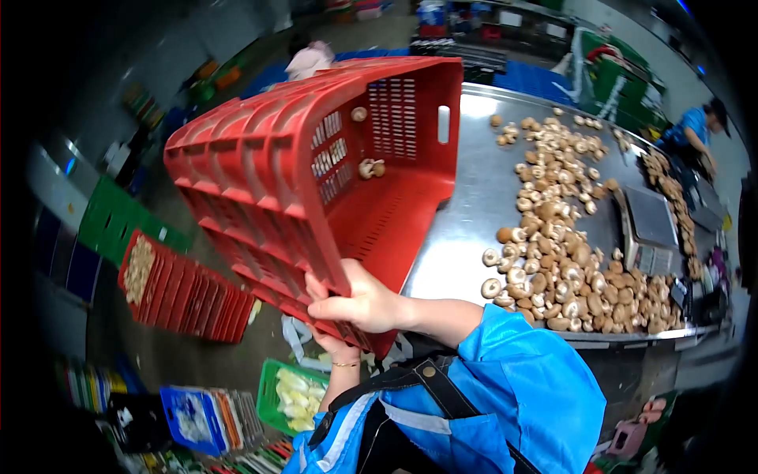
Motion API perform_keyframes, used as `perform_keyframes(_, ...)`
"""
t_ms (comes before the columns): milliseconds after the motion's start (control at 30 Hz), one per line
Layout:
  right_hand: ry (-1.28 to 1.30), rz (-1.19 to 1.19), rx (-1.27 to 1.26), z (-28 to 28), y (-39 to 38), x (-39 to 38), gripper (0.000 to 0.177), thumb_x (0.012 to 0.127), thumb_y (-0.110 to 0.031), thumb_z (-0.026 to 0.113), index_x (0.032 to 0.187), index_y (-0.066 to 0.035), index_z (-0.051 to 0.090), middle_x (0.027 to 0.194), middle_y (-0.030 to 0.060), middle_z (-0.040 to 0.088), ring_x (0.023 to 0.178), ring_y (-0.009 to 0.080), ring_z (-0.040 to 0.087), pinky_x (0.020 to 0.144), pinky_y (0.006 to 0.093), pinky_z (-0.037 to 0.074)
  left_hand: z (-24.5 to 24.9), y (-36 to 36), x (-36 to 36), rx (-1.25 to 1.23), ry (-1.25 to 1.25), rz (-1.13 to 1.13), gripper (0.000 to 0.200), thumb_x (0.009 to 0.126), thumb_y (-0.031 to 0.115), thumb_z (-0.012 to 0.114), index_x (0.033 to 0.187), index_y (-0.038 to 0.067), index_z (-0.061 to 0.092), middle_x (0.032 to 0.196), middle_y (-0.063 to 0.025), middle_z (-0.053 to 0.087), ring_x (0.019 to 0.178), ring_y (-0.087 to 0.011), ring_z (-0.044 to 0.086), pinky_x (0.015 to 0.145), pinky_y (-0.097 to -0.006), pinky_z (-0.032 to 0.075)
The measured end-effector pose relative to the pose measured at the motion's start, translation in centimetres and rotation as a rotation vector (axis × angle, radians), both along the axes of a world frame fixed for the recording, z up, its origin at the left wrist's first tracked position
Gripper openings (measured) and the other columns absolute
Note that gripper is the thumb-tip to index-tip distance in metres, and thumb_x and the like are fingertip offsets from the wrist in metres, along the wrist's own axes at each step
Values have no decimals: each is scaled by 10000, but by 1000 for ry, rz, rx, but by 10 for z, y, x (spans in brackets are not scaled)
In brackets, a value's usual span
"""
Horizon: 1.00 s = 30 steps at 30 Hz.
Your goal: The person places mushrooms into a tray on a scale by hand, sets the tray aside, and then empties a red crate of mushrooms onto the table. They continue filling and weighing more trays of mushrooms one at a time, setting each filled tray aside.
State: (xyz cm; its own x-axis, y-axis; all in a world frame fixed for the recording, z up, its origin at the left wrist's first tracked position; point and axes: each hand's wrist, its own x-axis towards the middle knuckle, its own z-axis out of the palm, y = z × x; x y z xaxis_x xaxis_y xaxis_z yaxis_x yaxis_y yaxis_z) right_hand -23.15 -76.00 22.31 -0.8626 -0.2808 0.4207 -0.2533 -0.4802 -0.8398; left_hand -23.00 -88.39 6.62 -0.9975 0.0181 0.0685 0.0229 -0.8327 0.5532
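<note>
A large red plastic crate [253, 182] is tipped on its side, its mouth turned toward the metal table. Inside it I see a few mushrooms [371, 168] against the slotted wall. My right hand [359, 302] is closed around the near rim of the crate. Lower down, my left hand [335, 346] holds the crate's bottom edge, its fingers partly hidden behind the plastic. Brown-capped mushrooms [564, 272] lie in a loose heap on the steel tabletop [466, 237], to the right of the crate.
A weighing scale [651, 217] stands among the mushrooms. Stacked red crates [189, 300] lean at the left. On the floor are a green crate [268, 395] of pale vegetables and a blue crate [185, 423]. A co-worker in blue [691, 134] works at the far right.
</note>
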Motion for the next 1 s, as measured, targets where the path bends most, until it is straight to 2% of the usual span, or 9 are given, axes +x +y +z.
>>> perform_keyframes(33, 33, -24, 51, 6, 7, 6, 212, 713, -53, 569, 653, -63, 366, 612, -9, 406, 577, 76, 397, 531, 237, 331, 4, 4, 0, 106, 121, -125, 572, 868, 455, 318, 1296, 78, 286, 1321, -70, 311, 1231, -206, 277, 1023, -341, 215)
perform_keyframes(67, 51, -10, 38, 12, 13, 12, 201, 694, -60, 569, 672, -61, 370, 638, 2, 413, 596, 87, 401, 546, 245, 333, 10, 18, -7, -295, 162, 149, 525, 889, 399, 336, 1294, 68, 293, 1210, -65, 412, 1120, -197, 407, 946, -325, 339)
perform_keyframes(200, 260, -187, 22, 22, 56, 32, 154, 615, -58, 556, 703, -36, 431, 664, 33, 450, 635, 126, 451, 572, 273, 364, 27, 28, -53, -105, 210, -175, 556, 858, 406, 391, 1295, 74, 304, 1204, -78, 434, 1120, -219, 417, 955, -344, 335)
perform_keyframes(267, 117, -116, -148, 16, 85, 42, 161, 623, -26, 547, 742, -50, 442, 692, 10, 458, 662, 107, 453, 603, 255, 363, 33, 34, -68, 20, 207, -346, 580, 837, 411, 428, 1296, 78, 311, 1200, -87, 449, 1120, -233, 423, 961, -357, 332)
perform_keyframes(400, 66, 48, -655, -40, 139, 47, 237, 618, 80, 541, 781, -68, 454, 725, -12, 461, 710, 114, 473, 666, 255, 375, 28, 73, -79, -55, 177, -340, 663, 754, 447, 560, 1270, 82, 358, 1270, -90, 421, 1143, -267, 417, 979, -423, 329)
perform_keyframes(467, -89, 5, -860, -76, 167, 63, 204, 638, 91, 504, 736, -69, 424, 659, -9, 421, 615, 118, 445, 610, 265, 349, 18, 102, -64, -108, 63, -355, 638, 719, 385, 626, 1233, 77, 409, 1235, -84, 455, 1130, -266, 432, 979, -453, 328)
perform_keyframes(533, 192, 38, -910, -88, 194, 72, 175, 668, 78, 463, 679, -76, 381, 592, -2, 354, 516, 115, 365, 554, 262, 299, -6, 119, -61, -162, -4, -406, 631, 711, 358, 639, 1231, 80, 414, 1215, -81, 477, 1121, -268, 440, 980, -449, 327)
perform_keyframes(567, 129, -58, -806, -92, 208, 83, 200, 678, 49, 461, 632, -84, 320, 551, 2, 287, 458, 112, 283, 507, 257, 251, -22, 131, -60, -80, 28, -452, 580, 731, 310, 623, 1228, 86, 426, 1236, -78, 464, 1128, -267, 433, 976, -440, 330)
perform_keyframes(1000, 124, -138, -699, -68, 216, 98, 198, 618, 92, 457, 661, -67, 346, 570, 4, 328, 484, 87, 322, 465, 224, 254, 5, 146, -39, -57, 44, -492, 591, 747, 335, 590, 1238, 64, 407, 1252, -87, 443, 1139, -259, 420, 992, -433, 306)
